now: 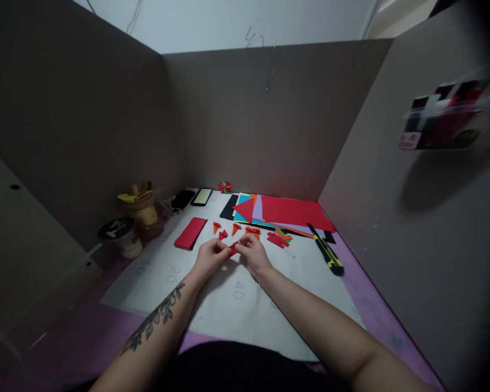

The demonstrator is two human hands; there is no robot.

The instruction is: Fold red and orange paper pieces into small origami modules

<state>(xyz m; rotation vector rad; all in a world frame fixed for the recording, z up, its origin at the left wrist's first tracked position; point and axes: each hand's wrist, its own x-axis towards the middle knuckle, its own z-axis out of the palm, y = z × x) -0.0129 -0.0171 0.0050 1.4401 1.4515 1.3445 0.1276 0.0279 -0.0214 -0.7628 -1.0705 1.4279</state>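
A small piece of red paper [232,251] is pinched between my two hands, above the white sheet [216,310]. My left hand [210,258] grips its left end, and my right hand [252,253] grips its right end. Just beyond my fingers lie small folded orange pieces [236,229] and a folded red piece [222,234]. Red paper strips [277,240] lie to the right of my right hand, beside some orange and green ones. A stack of red rectangles [191,234] is left of my left hand.
A yellow-black cutter [329,253] lies at the right. Large coloured sheets [296,212], a folded paper star [225,187] and a phone [201,197] are at the back. Left stand a lidded tub [124,237] and a pot [144,209]. Grey partitions [269,120] enclose the table.
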